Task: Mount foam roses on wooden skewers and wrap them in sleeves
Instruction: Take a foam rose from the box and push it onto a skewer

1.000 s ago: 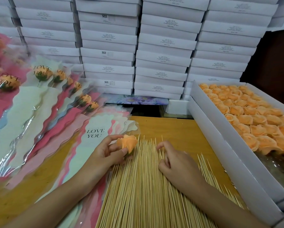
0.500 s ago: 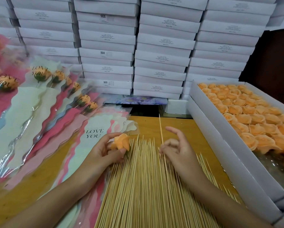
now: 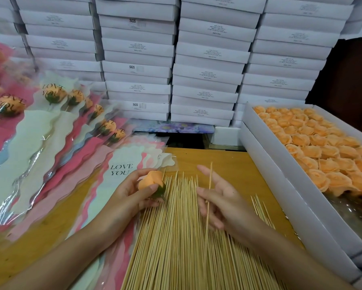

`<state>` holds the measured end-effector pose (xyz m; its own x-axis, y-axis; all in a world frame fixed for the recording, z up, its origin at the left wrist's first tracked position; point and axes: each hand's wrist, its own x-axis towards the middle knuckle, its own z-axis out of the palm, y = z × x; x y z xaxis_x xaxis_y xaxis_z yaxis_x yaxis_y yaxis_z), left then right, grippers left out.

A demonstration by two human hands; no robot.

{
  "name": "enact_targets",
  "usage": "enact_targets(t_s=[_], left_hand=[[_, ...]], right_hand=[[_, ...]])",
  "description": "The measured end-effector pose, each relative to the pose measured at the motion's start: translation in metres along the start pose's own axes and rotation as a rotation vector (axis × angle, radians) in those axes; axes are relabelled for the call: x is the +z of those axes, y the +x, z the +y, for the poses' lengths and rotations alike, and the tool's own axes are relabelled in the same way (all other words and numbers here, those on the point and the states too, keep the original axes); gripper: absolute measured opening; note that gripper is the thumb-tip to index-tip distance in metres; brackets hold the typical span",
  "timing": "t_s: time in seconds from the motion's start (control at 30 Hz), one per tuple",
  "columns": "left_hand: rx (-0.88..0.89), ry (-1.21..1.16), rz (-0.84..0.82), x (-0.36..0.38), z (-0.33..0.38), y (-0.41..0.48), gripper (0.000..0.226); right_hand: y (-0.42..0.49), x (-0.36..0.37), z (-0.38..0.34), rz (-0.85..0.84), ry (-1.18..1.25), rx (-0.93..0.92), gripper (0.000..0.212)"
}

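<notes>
1. pile of wooden skewers (image 3: 176, 243): lies along the desk (image 3: 228, 162) between the forearms, points facing away.
2. right hand (image 3: 226, 204): pinches a single skewer (image 3: 210, 181) between thumb and fingers, index finger straight, the skewer's tip raised above the pile. the light pinch may let the stick roll or slip when pushed.
3. left hand (image 3: 123, 195): fingers curled round an orange foam rose (image 3: 149, 181), its green base (image 3: 161, 190) turned toward the skewers. an off-centre thrust could tear the foam or exit the side, and fingertips around the bloom could be pricked. squeezing hard may crush the petals.
4. "love you" sleeve (image 3: 121, 164): flat on the desk just beyond the left hand, unfilled.
5. box of loose orange roses (image 3: 278, 181): on the right.
6. sleeved roses (image 3: 54, 95): fanned out on the left.
7. stacked white boxes (image 3: 207, 70): behind everything.
</notes>
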<state>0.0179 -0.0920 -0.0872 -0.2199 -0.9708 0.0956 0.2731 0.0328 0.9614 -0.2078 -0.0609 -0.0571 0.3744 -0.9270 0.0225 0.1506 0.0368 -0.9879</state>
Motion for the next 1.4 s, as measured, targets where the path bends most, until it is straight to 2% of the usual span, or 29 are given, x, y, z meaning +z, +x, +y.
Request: enact_targets(t_s=[0.2, 0.33, 0.47, 0.57, 1.03, 1.4], left_hand=[[-0.018, -0.081, 0.026, 0.0014, 0.0018, 0.0003, 0.047], [-0.009, -0.086, 0.016, 0.0040, 0.0035, -0.0007, 0.039], [0.007, -0.057, -0.012, 0.0048, 0.0054, -0.0030, 0.037], [0.016, -0.058, -0.024, 0.0047, 0.0058, -0.0041, 0.030], [0.035, -0.038, -0.003, 0.0050, 0.0058, -0.0053, 0.030], [0.039, 0.019, -0.026, 0.0027, 0.0041, -0.0047, 0.030]], right_hand=[[-0.0028, 0.0029, -0.0022, -0.224, -0.139, 0.116, 0.039], [-0.0056, 0.0037, 0.0002, -0.383, -0.129, 0.245, 0.044], [-0.0072, 0.0051, -0.0024, -0.463, -0.063, 0.304, 0.053], [-0.0070, 0.0057, -0.0057, -0.476, -0.012, 0.316, 0.055], [-0.0083, 0.0063, -0.0056, -0.500, 0.084, 0.299, 0.047], [-0.0084, 0.0062, -0.0045, -0.479, 0.068, 0.302, 0.045]])
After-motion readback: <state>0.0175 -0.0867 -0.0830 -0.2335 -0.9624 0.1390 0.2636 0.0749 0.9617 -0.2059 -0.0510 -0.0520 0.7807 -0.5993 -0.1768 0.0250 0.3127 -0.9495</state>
